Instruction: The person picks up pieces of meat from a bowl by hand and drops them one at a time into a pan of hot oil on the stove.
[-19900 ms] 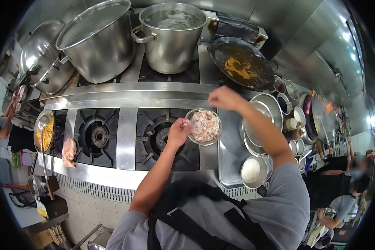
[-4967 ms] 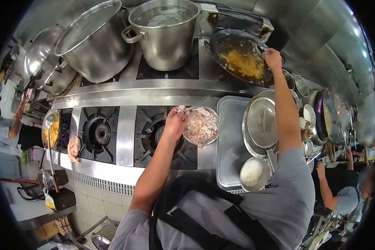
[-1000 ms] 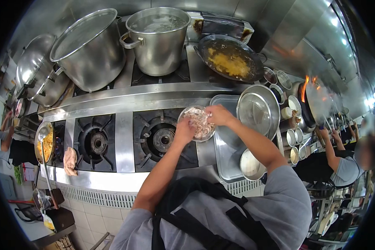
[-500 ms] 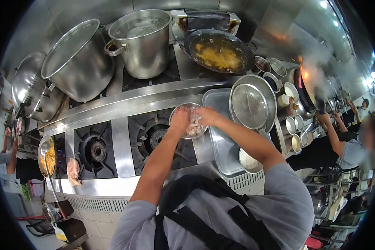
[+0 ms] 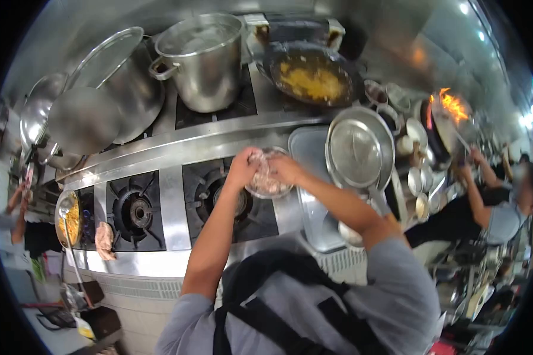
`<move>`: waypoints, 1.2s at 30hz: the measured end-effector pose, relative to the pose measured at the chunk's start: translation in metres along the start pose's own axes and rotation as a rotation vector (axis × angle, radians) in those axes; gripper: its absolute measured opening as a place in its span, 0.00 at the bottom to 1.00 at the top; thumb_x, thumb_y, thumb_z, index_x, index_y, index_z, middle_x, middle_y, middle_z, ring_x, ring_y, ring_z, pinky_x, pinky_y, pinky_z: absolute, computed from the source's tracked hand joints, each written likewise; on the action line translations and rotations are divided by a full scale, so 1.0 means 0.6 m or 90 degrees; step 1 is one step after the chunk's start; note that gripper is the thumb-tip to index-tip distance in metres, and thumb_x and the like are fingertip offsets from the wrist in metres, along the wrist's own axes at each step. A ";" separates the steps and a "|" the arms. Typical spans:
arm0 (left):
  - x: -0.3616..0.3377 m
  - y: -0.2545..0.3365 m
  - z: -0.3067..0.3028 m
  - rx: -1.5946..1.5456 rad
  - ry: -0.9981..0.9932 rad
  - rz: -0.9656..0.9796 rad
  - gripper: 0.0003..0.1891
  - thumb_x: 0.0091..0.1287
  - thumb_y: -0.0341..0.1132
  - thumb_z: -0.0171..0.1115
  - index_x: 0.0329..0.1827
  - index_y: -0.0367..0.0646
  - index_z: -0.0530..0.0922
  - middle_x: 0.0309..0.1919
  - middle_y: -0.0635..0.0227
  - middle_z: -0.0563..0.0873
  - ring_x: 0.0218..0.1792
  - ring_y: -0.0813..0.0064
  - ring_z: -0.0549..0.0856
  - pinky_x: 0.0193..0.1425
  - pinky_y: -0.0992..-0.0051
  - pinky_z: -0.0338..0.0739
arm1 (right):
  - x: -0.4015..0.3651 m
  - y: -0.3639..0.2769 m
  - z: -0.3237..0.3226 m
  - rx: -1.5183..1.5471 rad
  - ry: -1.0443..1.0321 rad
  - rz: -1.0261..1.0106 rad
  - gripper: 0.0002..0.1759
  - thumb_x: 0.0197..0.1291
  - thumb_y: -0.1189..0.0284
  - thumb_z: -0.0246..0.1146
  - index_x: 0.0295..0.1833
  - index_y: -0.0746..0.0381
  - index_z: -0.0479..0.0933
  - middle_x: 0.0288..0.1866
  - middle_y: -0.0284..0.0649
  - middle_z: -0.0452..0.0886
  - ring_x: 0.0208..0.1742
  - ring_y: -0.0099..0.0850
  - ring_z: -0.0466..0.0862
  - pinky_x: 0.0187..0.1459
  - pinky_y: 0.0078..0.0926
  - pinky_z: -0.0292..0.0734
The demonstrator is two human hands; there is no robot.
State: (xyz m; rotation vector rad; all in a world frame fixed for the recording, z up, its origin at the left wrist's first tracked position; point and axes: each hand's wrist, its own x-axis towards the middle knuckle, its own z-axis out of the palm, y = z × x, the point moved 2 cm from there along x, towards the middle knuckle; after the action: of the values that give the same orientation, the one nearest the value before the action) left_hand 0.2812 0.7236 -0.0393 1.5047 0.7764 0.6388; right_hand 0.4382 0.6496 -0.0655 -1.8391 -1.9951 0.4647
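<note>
A round metal bowl (image 5: 276, 195) of pale pink raw meat pieces (image 5: 270, 180) sits at the right edge of a burner. My left hand (image 5: 243, 168) is closed at the bowl's left side, its curled fingers gripping some of the meat. From the right, my right hand (image 5: 284, 170) reaches into the bowl with its fingers bent around meat. The fingertips of both hands are partly hidden in the pieces.
Behind stand a large steel pot (image 5: 204, 71) and a wok of yellowish oil (image 5: 311, 80). To the right are a clear plastic tray (image 5: 307, 204) and a strainer (image 5: 355, 151). Flames rise from a co-worker's wok (image 5: 441, 133). A cloth-like pinkish piece (image 5: 105, 239) lies left.
My left hand has moved left and slightly up, toward the bowl's rim. My right hand has shifted a little left over the meat. Flames at the co-worker's wok have grown.
</note>
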 end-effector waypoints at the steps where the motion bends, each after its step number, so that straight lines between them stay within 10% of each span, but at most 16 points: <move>1: -0.008 0.001 -0.006 0.040 0.032 -0.029 0.11 0.55 0.23 0.56 0.42 0.39 0.78 0.32 0.63 0.84 0.35 0.75 0.83 0.43 0.74 0.77 | 0.023 0.008 0.003 -0.020 -0.041 -0.019 0.17 0.44 0.65 0.67 0.42 0.59 0.79 0.43 0.47 0.81 0.50 0.46 0.79 0.52 0.42 0.74; 5: -0.021 -0.069 -0.002 0.040 0.111 -0.005 0.15 0.55 0.27 0.54 0.46 0.37 0.79 0.37 0.54 0.85 0.41 0.65 0.84 0.49 0.70 0.76 | 0.035 -0.040 -0.055 0.011 -0.110 0.015 0.14 0.50 0.71 0.64 0.44 0.61 0.78 0.40 0.46 0.82 0.40 0.42 0.83 0.45 0.35 0.77; 7: -0.022 -0.074 0.003 0.022 0.110 0.034 0.14 0.60 0.27 0.53 0.49 0.37 0.76 0.32 0.65 0.82 0.29 0.80 0.81 0.33 0.78 0.76 | 0.045 -0.014 -0.048 0.141 -0.108 0.028 0.12 0.50 0.71 0.63 0.42 0.62 0.78 0.36 0.42 0.82 0.37 0.36 0.82 0.42 0.31 0.76; 11: -0.026 -0.042 0.025 -0.225 0.015 -0.019 0.14 0.60 0.29 0.56 0.49 0.37 0.76 0.36 0.64 0.82 0.35 0.79 0.81 0.38 0.78 0.76 | 0.037 -0.011 -0.065 0.489 -0.060 0.081 0.11 0.54 0.76 0.57 0.43 0.66 0.77 0.31 0.32 0.80 0.33 0.21 0.78 0.38 0.21 0.74; 17: -0.029 0.009 0.027 0.109 0.116 0.062 0.17 0.55 0.29 0.62 0.49 0.39 0.76 0.42 0.60 0.83 0.43 0.71 0.82 0.48 0.74 0.75 | 0.023 -0.026 -0.093 0.670 -0.080 0.189 0.10 0.58 0.77 0.55 0.45 0.65 0.77 0.34 0.30 0.79 0.33 0.18 0.77 0.35 0.17 0.73; 19: -0.023 0.000 0.029 0.109 0.135 0.081 0.17 0.53 0.28 0.62 0.48 0.38 0.77 0.40 0.58 0.83 0.42 0.69 0.83 0.47 0.74 0.76 | 0.018 -0.053 -0.108 0.458 -0.035 0.128 0.08 0.61 0.72 0.59 0.42 0.65 0.77 0.32 0.30 0.78 0.30 0.18 0.76 0.34 0.17 0.73; 21: -0.025 0.004 0.031 0.118 0.138 0.262 0.16 0.53 0.28 0.62 0.47 0.38 0.77 0.35 0.60 0.84 0.36 0.71 0.83 0.44 0.74 0.77 | 0.019 -0.043 -0.097 0.507 -0.061 0.137 0.09 0.60 0.70 0.61 0.41 0.65 0.77 0.31 0.30 0.79 0.31 0.18 0.76 0.33 0.19 0.73; 36: -0.026 -0.008 0.010 -0.090 0.118 -0.030 0.06 0.63 0.34 0.59 0.36 0.40 0.78 0.24 0.74 0.79 0.25 0.85 0.76 0.31 0.81 0.71 | 0.017 -0.042 -0.081 0.616 -0.034 0.121 0.08 0.60 0.71 0.61 0.41 0.65 0.78 0.34 0.31 0.81 0.35 0.17 0.77 0.38 0.18 0.74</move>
State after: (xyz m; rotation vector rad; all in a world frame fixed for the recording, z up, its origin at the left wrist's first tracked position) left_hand 0.2759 0.7078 -0.0438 1.3081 0.8866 0.7895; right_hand 0.4398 0.6567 -0.0103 -1.3600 -1.2275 1.2673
